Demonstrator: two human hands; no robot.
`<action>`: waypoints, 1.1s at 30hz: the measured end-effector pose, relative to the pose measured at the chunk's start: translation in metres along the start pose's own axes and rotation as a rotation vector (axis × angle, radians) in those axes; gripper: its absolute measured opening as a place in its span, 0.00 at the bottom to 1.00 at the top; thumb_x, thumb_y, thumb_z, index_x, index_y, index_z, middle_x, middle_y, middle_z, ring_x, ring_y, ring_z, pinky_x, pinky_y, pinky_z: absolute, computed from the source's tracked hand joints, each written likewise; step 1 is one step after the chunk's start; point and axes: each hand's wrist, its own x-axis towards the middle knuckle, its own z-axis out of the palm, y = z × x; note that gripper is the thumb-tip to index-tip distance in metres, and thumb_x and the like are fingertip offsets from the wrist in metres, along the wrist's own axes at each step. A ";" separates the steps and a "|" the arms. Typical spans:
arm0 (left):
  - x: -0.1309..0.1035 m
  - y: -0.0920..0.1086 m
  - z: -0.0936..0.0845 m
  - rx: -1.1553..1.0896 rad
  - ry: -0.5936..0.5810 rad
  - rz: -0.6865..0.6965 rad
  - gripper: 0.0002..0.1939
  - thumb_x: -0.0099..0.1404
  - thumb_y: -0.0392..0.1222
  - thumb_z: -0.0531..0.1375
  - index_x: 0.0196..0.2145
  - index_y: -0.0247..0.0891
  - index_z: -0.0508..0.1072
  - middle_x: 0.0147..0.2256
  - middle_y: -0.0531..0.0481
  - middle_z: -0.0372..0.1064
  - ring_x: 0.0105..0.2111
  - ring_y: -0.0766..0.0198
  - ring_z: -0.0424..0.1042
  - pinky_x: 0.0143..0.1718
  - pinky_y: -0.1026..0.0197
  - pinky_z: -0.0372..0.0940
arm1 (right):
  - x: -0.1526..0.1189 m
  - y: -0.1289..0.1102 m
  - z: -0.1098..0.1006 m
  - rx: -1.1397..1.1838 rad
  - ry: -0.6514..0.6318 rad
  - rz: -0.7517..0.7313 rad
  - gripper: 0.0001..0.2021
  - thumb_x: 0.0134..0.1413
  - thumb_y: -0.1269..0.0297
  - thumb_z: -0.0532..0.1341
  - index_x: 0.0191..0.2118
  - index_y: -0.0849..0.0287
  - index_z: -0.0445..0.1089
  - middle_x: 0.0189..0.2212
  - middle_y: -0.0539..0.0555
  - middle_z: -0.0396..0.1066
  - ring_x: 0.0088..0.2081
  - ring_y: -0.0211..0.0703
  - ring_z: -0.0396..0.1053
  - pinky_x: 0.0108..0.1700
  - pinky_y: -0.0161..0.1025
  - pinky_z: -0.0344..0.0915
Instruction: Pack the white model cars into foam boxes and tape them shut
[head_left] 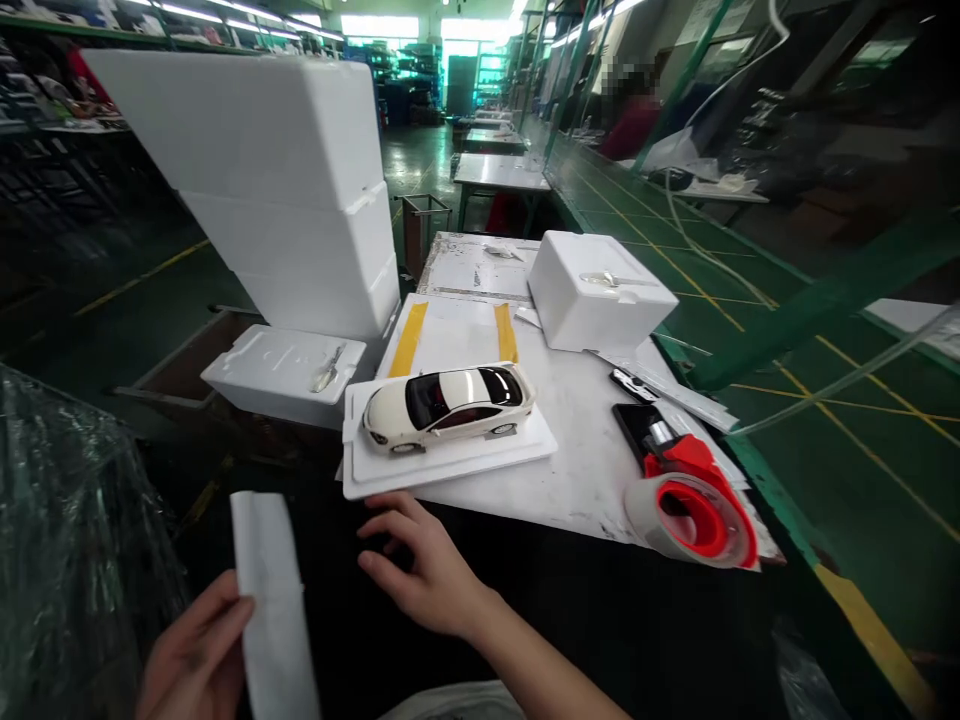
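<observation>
Between the thumb and fingers of my left hand (202, 645) is a white strip (274, 610), flat and paper-like, held upright at the lower left. My right hand (420, 565) has its fingers apart and holds nothing. Its fingertips are close to the front edge of a white foam tray (450, 477); whether they touch it I cannot tell. On that tray sits a white model car (454, 405) with dark windows, its nose toward the left.
A red tape dispenser (694, 510) lies at the table's right front, beside a black phone-like object (634, 430). Foam boxes (300, 180) are stacked at the left. Another foam box (600, 300) stands at the back right. Yellow tape strips (409, 340) mark the table.
</observation>
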 end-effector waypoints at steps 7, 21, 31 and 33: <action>-0.021 0.001 0.063 0.049 -0.334 0.066 0.20 0.57 0.57 0.72 0.31 0.36 0.79 0.27 0.52 0.76 0.27 0.65 0.72 0.30 0.67 0.67 | 0.000 -0.009 -0.021 0.172 0.185 -0.034 0.07 0.69 0.65 0.60 0.48 0.52 0.74 0.42 0.53 0.78 0.42 0.42 0.77 0.44 0.39 0.74; -0.011 -0.010 0.120 -0.139 -0.779 -0.150 0.24 0.57 0.61 0.71 0.37 0.41 0.70 0.24 0.55 0.74 0.21 0.69 0.68 0.26 0.66 0.64 | -0.056 -0.022 -0.067 0.140 0.484 0.320 0.07 0.56 0.57 0.71 0.39 0.53 0.82 0.20 0.47 0.68 0.23 0.35 0.66 0.27 0.30 0.64; -0.047 -0.054 0.130 -0.221 -0.506 -0.010 0.16 0.62 0.53 0.71 0.38 0.37 0.84 0.35 0.44 0.81 0.37 0.57 0.78 0.42 0.59 0.74 | -0.062 -0.016 -0.044 -0.128 0.622 0.164 0.08 0.62 0.60 0.67 0.45 0.52 0.80 0.39 0.54 0.76 0.33 0.42 0.72 0.39 0.41 0.74; -0.042 -0.044 0.128 -0.209 -0.411 0.010 0.17 0.61 0.54 0.71 0.34 0.35 0.83 0.31 0.45 0.80 0.35 0.59 0.77 0.39 0.61 0.73 | -0.061 -0.016 -0.046 -0.285 0.686 0.048 0.10 0.63 0.63 0.66 0.49 0.53 0.78 0.47 0.57 0.71 0.40 0.45 0.72 0.43 0.44 0.74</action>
